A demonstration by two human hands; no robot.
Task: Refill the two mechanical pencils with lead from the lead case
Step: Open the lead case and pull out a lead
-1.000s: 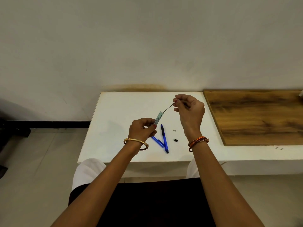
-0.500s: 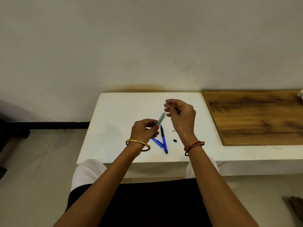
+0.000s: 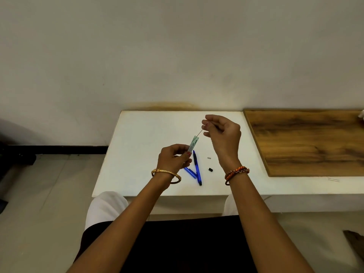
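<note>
My left hand [image 3: 173, 157] grips a slim pale green lead case [image 3: 193, 143], tilted with its open end up and to the right. My right hand [image 3: 223, 134] pinches a thin dark lead [image 3: 199, 133] whose lower end sits at the case's mouth. Two blue mechanical pencils lie on the white table [image 3: 141, 146] below the hands: one [image 3: 197, 168] points away from me, the other [image 3: 190, 172] is partly hidden by my left hand. A small white piece [image 3: 209, 158] and a small black cap [image 3: 211, 170] rest to the right of the pencils.
A wooden board [image 3: 307, 142] covers the table's right part. Two thin lines, perhaps leads [image 3: 333, 179], lie near the front edge below the board. The wall stands just behind the table. My lap is below the front edge.
My right hand dropped to the case's mouth half a second ago, and has now risen up and to the right again, so a length of lead shows between fingers and case.
</note>
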